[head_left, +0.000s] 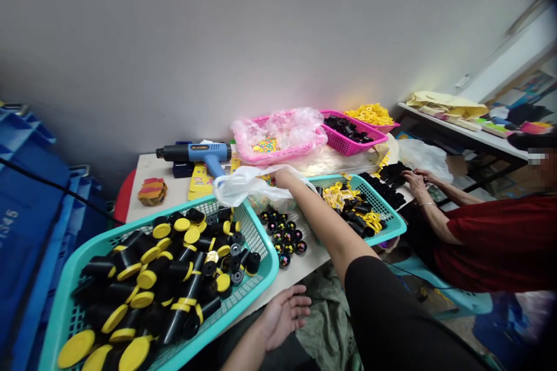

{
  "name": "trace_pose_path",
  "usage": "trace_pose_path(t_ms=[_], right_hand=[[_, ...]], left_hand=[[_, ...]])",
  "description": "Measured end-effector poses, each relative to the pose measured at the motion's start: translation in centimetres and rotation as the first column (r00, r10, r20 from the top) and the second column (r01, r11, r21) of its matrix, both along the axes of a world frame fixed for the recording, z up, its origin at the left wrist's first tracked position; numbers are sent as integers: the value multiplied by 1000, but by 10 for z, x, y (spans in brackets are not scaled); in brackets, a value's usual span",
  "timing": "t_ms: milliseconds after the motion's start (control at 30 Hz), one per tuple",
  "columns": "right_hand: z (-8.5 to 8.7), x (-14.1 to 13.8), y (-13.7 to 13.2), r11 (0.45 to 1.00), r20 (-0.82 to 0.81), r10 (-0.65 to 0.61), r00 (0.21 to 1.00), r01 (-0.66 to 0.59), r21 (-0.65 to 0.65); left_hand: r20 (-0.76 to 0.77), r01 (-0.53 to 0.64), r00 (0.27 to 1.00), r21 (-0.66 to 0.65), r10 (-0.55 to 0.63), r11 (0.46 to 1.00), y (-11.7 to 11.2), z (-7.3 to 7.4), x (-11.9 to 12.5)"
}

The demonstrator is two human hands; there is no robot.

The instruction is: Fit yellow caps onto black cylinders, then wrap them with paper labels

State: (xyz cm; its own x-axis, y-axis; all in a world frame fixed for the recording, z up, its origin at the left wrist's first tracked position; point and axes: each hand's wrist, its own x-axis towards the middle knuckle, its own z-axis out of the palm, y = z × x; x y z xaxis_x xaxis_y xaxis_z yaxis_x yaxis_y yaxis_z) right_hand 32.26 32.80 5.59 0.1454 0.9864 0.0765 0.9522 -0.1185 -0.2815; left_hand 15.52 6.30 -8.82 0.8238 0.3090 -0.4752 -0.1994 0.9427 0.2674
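Reaching into a crinkled plastic bag (246,182), right hand (282,178) hides its grip; left hand (284,314) hovers released, palm-up.

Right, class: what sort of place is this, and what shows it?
Probably a small assembly workshop: a turquoise plastic basket of black-and-yellow cylinders, a blue-and-black heat gun, and a red-sleeved co-worker handling black parts.

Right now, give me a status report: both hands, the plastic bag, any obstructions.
Left hand open, palm up, nothing visibly held. Right hand in plastic bag, fingers hidden. Small black cups clustered nearside of bag.
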Motion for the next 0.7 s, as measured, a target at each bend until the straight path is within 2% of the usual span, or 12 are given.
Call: trace_pose_path(t_ms=[100, 200, 300, 433, 533, 633, 700], right_hand=[[-3, 5, 4, 978, -140, 113, 984, -135, -157], [-5, 12, -3, 955, -271, 176, 946, -230, -184], [-2, 17, -13, 963, -379, 207, 902, -255, -81], [7, 19, -34, 978, -481, 210, 852, -174, 119], [15, 22, -67, 975, -511, 172, 842, -71, 210], [20, 21, -119, 970, -506, 107, 856, 21, 240], [19, 16, -158, 976, -442, 34, 897, 65, 207]], left_hand=[[2, -3, 1000, -2, 3, 1000, 0, 1, 0], [7, 0, 1000, 2, 0, 1000, -1, 1, 0], [15, 3, 1000, 10, -3, 1000, -1, 2, 0], [15, 5, 1000, 11, -5, 1000, 0, 2, -1], [17, 5, 1000, 1, -5, 1000, 0, 1, -1], [18, 9, 1000, -10, -9, 1000, 1, 0, -1], [16, 17, 1000, -12, -17, 1000, 1, 0, -1]])
